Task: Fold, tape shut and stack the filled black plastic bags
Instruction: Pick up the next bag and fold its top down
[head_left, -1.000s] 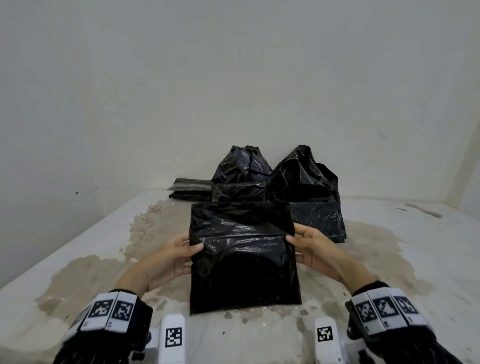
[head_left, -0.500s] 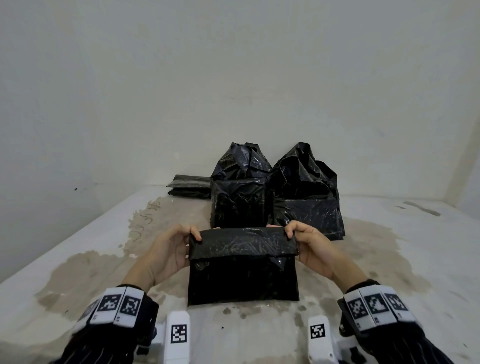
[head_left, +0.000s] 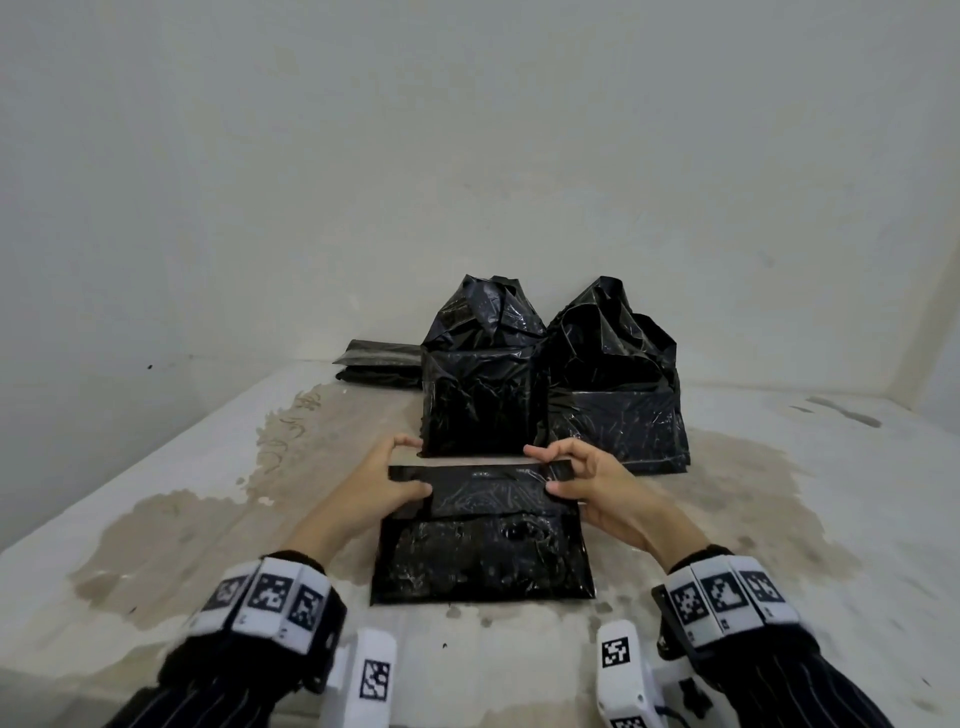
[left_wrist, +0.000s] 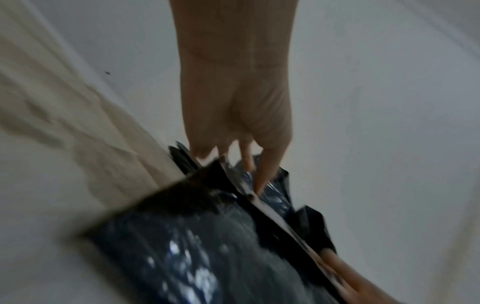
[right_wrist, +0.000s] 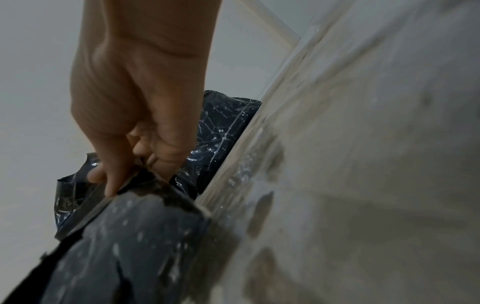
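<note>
At lower centre, the left hand (head_left: 376, 486) and right hand (head_left: 597, 486) pinch the bag (head_left: 480, 540)'s folded flap (head_left: 488, 488) ends; fingers curled, seemingly gripping.

dim, even light | wrist views blurred | edges perhaps warped

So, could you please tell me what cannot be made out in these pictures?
- Contents of the flat black plastic bag: opaque film, every view.
- Left hand grip: blurred in the left wrist view.
- Right hand fingertips: tucked behind the folded flap, head view.
- Two upright crumpled black bags: the nearer partly hides the other.
</note>
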